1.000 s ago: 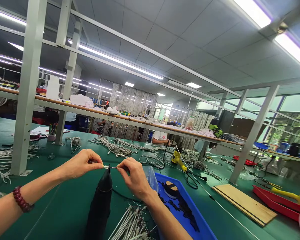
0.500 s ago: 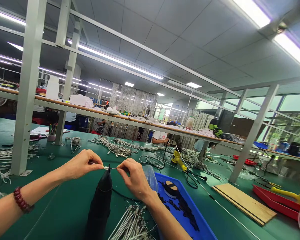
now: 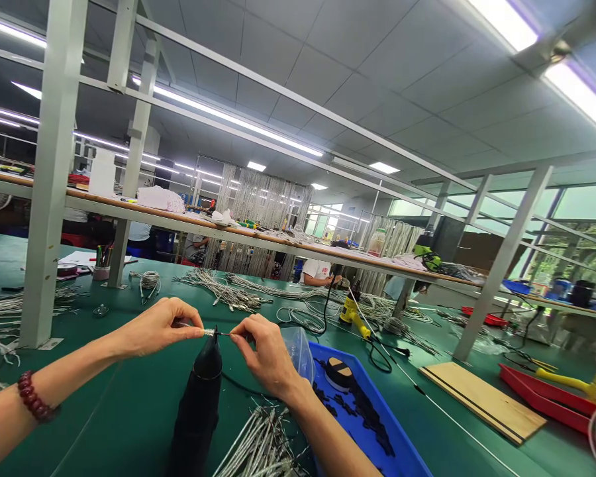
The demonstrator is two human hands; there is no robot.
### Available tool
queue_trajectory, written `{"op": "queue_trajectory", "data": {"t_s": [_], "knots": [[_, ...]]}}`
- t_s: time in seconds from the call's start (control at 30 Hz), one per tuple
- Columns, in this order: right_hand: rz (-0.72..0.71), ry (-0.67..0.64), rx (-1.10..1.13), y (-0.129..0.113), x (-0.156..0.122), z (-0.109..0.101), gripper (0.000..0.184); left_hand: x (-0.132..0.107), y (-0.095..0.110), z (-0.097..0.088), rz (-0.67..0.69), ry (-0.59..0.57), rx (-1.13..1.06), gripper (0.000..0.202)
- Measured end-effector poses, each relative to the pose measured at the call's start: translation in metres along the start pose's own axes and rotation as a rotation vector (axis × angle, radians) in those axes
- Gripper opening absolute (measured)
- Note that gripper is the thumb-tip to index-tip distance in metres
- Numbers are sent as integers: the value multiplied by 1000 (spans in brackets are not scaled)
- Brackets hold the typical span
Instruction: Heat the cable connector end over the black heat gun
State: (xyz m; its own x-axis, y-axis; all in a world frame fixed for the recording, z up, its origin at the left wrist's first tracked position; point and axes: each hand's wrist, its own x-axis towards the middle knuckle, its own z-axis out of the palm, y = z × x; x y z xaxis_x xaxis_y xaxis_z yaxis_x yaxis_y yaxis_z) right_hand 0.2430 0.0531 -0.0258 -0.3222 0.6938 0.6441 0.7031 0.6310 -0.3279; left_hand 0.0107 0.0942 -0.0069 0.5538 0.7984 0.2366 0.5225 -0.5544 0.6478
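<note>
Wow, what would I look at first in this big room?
First you'd see the left hand and right hand up front, pinching a thin wire above a black heat gun. A blue tray sits to the right, and silvery cables hang far back.

A blue plastic tray [image 3: 377,405] holding black pieces and a round tape roll [image 3: 338,374] sits on the green tabletop [image 3: 129,424], near a yellow power tool [image 3: 351,318]. A wooden board [image 3: 481,403] and a red tray [image 3: 541,401] lie toward the right edge. Bundled silver cables [image 3: 218,288] spread across the far side, below a long wood-edged shelf [image 3: 179,222], where a co-worker [image 3: 316,270] sits.
</note>
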Motion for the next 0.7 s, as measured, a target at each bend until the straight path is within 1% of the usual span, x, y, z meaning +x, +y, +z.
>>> {"op": "queue_trajectory", "data": {"t_s": [0.23,0.43,0.57,0.7], "knots": [[-11,-14,-3,0,0,1,13,0,-5,-1,32,-40,9,42],[7,-41,-16,-2,1,-1,14,0,-8,1,49,-96,-39,45],[10,-50,-22,-3,1,-3,15,-3,-11,1,61,-113,-53,43],[8,-56,-23,-3,1,-2,16,-2,-13,1,56,-127,-59,46]]}}
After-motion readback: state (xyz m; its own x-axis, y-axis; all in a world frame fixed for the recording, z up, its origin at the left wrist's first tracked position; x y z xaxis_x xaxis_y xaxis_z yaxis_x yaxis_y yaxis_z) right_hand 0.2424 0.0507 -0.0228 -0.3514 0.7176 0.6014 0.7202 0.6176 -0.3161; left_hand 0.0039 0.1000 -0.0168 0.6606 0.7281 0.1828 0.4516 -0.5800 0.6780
